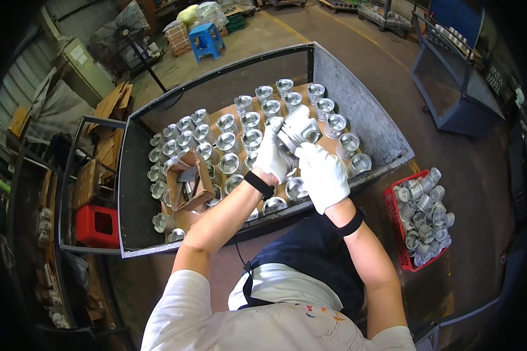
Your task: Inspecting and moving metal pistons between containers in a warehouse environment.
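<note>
Red crate, far left: a red plastic crate (96, 225) sits on a shelf to the left of the big bin.
Metal bin: the large dark bin (366, 111) holds a cardboard sheet covered with rows of shiny metal cups (227, 142), open ends up.
Cardboard box: a small open box (188, 181) lies among the cups at the left, crowding the near-left rows.
Left hand: the white-gloved left hand (273, 153) has its fingers curled around the held metal part (298, 130), gripping its left side.
Held metal part: raised above the middle rows, tilted, between both gloves.
Right hand: the white-gloved right hand (323, 174) sits just below the part; fingers bent, thumb touching its lower edge.
Red basket, right: a red basket (395, 213) on the floor holds more loose metal cups.
</note>
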The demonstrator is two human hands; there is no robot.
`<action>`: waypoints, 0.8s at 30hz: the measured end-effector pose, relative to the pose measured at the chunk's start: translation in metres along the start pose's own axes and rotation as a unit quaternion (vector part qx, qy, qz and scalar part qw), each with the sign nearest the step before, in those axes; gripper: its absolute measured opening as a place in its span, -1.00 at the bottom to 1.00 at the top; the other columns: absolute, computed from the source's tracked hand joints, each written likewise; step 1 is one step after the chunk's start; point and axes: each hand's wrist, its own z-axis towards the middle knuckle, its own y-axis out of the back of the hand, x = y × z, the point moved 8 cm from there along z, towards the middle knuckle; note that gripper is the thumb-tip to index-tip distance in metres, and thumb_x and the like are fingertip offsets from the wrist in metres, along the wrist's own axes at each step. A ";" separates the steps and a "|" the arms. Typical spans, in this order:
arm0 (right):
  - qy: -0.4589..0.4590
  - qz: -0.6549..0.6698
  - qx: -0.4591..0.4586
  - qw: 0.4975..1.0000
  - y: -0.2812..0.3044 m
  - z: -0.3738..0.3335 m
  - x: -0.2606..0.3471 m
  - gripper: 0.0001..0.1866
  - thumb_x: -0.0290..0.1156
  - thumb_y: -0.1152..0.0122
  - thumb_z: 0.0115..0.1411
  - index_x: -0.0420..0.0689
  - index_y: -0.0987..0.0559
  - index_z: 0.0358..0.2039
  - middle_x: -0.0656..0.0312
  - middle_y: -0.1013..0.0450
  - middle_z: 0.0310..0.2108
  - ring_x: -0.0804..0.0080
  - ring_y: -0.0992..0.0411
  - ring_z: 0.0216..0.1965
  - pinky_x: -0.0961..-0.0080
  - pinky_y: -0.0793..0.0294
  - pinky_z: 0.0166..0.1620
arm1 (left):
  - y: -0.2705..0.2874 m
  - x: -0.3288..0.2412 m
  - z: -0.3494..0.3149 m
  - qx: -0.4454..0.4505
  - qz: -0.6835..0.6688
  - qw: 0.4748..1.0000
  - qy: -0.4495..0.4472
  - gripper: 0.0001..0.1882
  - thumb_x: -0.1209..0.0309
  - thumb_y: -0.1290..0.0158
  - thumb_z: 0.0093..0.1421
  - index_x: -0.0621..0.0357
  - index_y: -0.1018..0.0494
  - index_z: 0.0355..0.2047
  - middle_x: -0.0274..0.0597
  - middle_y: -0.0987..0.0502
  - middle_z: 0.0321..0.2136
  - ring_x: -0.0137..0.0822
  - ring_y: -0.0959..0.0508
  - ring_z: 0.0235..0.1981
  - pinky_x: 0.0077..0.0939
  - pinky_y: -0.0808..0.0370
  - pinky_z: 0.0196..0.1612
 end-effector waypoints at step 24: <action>-0.035 -0.042 0.130 0.990 -0.019 0.000 0.002 -0.87 -0.36 -0.07 0.25 -0.04 -0.56 -0.25 0.18 -0.51 -0.42 0.23 -0.52 -0.45 0.32 -0.49 -0.37 | 0.012 -0.001 -0.002 -0.015 0.006 1.000 0.000 -0.58 0.10 0.00 0.29 0.04 -0.42 0.06 -0.22 -0.58 -0.06 -0.23 -0.56 -0.05 -0.21 -0.46 0.10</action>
